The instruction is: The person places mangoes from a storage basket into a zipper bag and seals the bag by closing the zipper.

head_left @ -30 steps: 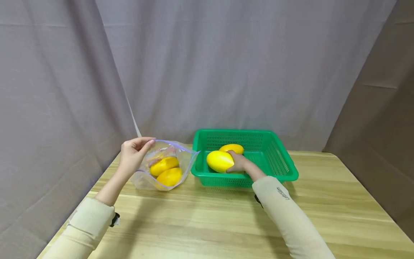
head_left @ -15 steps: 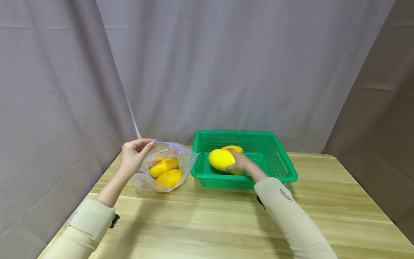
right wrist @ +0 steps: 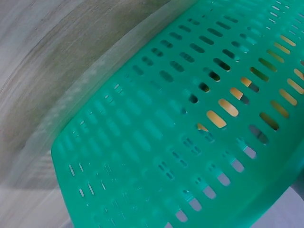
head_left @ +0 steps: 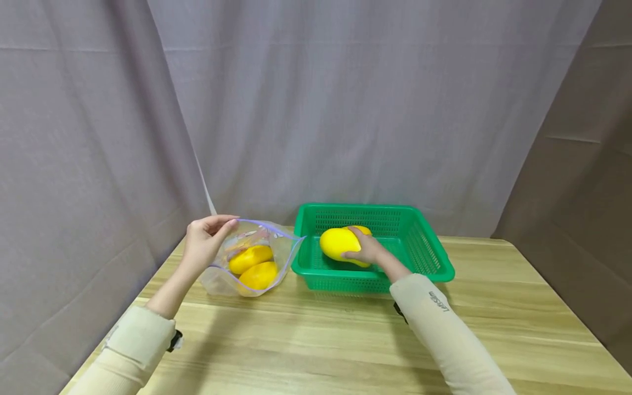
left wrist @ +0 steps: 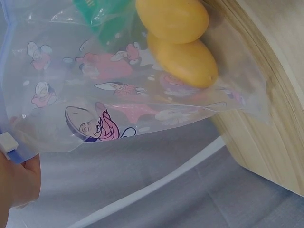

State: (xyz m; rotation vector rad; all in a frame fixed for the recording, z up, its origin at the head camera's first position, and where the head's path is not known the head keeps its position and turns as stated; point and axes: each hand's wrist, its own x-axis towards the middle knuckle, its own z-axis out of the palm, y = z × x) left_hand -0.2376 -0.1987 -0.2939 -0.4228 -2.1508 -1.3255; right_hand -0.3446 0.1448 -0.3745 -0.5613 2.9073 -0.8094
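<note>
My left hand (head_left: 203,241) pinches the purple-edged rim of a clear zip bag (head_left: 217,280), keeping its mouth spread. Two yellow mangoes (head_left: 258,275) lie inside the bag; cartoon figures and a white zip slider (left wrist: 8,142) show in the left wrist view. Over in the green basket (head_left: 424,274), my right hand (head_left: 365,248) grips a yellow mango (head_left: 338,243) from its right side, thumb toward me. More yellow shows behind and below it, from mangoes (head_left: 364,229) partly hidden. The right wrist view has only the slotted basket wall (right wrist: 137,128), with yellow fruit behind the slots.
The basket stands right of the bag, near the grey curtain (head_left: 345,109) at the back. Both rest on a wooden table (head_left: 306,340), whose bare front part lies between the forearms. Further curtain hangs at left and right.
My right hand has lifted its mango slightly and shifted it a little right, so it covers more of the mango behind. My left hand keeps its hold on the bag rim.
</note>
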